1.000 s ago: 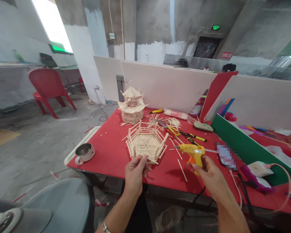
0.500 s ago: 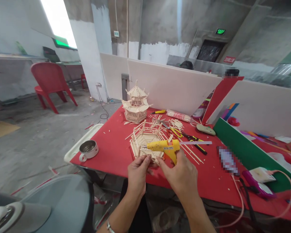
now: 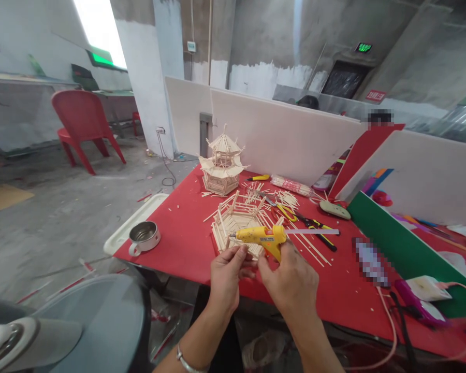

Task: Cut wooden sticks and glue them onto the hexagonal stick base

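My right hand (image 3: 291,272) is wrapped round the grip of a yellow hot glue gun (image 3: 256,234), its nozzle pointing left and a clear glue stick (image 3: 314,231) jutting from its back. Below the nozzle, my left hand (image 3: 227,272) is closed with thumb and forefinger pressed together at the near edge of a hexagonal wooden-stick frame (image 3: 218,230). What its fingertips pinch is hidden. The frame has short upright posts at its corners, and the glue gun covers part of it. Behind it stands a finished-looking two-roofed stick pagoda (image 3: 222,163).
Loose sticks (image 3: 286,199), yellow-handled pliers (image 3: 322,235) and a bundle of sticks (image 3: 291,185) lie behind the frame on the red table (image 3: 186,228). A metal cup (image 3: 144,238) stands at left. A green board (image 3: 396,243) and a purple power strip (image 3: 419,305) are at right.
The whole view has shifted slightly, so the scene sits a little further right. Both hands and the glue gun stay in nearly the same place over the frame's near side.
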The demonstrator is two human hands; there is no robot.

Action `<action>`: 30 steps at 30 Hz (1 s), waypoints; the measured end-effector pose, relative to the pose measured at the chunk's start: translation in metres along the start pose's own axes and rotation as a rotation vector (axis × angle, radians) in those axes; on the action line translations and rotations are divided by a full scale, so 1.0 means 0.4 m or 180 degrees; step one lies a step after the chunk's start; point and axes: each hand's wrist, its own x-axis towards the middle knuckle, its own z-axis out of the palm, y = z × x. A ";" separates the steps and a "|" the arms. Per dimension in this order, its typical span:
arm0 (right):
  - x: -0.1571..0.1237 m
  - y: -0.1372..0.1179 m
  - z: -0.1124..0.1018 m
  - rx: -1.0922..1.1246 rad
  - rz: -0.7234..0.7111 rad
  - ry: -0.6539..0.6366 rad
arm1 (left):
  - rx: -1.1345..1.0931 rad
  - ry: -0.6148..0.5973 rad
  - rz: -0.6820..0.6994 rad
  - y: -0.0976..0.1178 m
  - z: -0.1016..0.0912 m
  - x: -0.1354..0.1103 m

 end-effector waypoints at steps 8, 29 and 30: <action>0.002 0.000 -0.002 0.0024 -0.0029 -0.0013 | 0.0013 0.0022 -0.0060 0.009 0.011 0.001; 0.005 -0.002 -0.015 0.0139 0.0014 -0.0201 | 0.0048 0.0027 -0.0085 0.010 0.011 0.005; 0.004 -0.001 -0.015 0.0133 0.0026 -0.0216 | 0.0053 0.0027 -0.0080 0.010 0.011 0.005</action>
